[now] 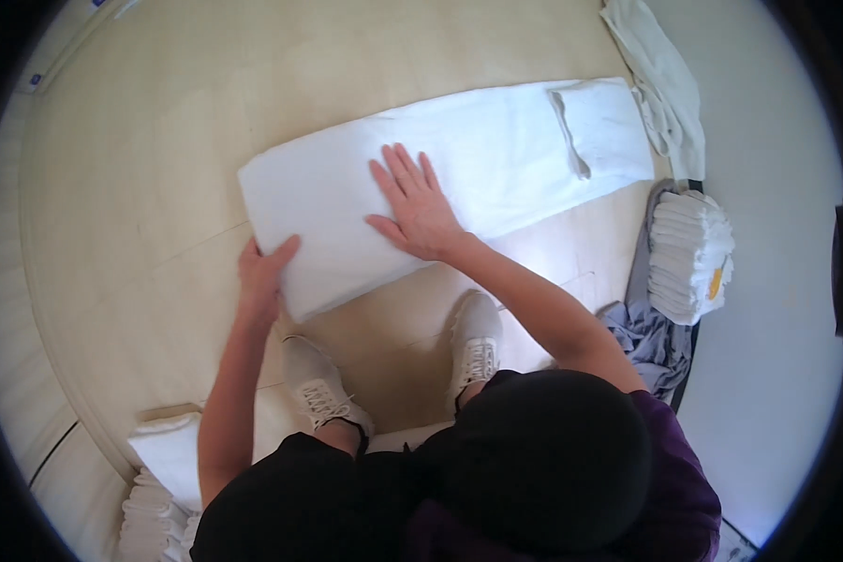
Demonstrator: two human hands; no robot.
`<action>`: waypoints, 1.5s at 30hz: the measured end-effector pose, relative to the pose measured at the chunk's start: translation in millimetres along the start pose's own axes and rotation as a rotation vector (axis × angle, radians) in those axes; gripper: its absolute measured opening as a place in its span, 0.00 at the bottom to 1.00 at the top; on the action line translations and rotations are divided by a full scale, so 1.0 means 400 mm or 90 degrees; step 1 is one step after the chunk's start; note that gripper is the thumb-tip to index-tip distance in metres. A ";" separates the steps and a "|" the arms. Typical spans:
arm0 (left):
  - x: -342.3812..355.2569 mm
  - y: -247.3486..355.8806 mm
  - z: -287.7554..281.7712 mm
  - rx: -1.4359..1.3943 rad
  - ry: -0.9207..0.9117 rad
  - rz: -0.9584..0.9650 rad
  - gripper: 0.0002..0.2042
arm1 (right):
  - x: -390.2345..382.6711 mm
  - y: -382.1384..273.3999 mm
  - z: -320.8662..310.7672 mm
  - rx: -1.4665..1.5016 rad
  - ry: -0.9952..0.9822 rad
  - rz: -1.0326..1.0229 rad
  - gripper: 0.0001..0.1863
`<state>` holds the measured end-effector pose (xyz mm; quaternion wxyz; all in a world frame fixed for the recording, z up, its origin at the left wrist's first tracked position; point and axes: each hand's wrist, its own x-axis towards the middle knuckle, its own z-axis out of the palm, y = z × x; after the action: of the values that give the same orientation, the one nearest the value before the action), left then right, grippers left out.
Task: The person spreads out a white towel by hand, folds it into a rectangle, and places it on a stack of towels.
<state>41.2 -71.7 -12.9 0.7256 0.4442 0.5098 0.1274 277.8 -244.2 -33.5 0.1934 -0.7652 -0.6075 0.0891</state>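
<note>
A long white towel (337, 201) lies folded in a strip across the floor in front of my feet, with its right end turned back over itself. My left hand (262, 272) is at the towel's left edge, thumb on top and fingers round the side, partly hidden. Flat on the upper face rests my right hand (421, 211), its fingers spread and pressing on the fabric with nothing in them.
On the right, a stack of folded white towels (686, 258) stands beside crumpled grey fabric (651, 342) and a loose white cloth (670, 94). More folded white cloths (150, 520) sit at lower left. My shoes (318, 379) are close to the towel's near edge.
</note>
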 end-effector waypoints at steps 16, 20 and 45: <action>0.158 0.113 -0.260 0.288 0.171 0.373 0.10 | -0.388 0.093 -0.187 -0.081 0.164 0.127 0.16; 0.038 0.032 0.079 0.251 -0.097 0.025 0.29 | -0.332 0.126 -0.208 0.090 0.170 0.044 0.04; -0.026 -0.051 0.248 0.139 -0.146 -0.031 0.27 | -0.092 0.247 -0.181 -0.092 0.276 0.129 0.25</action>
<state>115.7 -141.3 -13.7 0.7296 0.5192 0.4451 0.0020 384.0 -311.8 -11.1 0.2540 -0.8351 -0.4772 -0.1016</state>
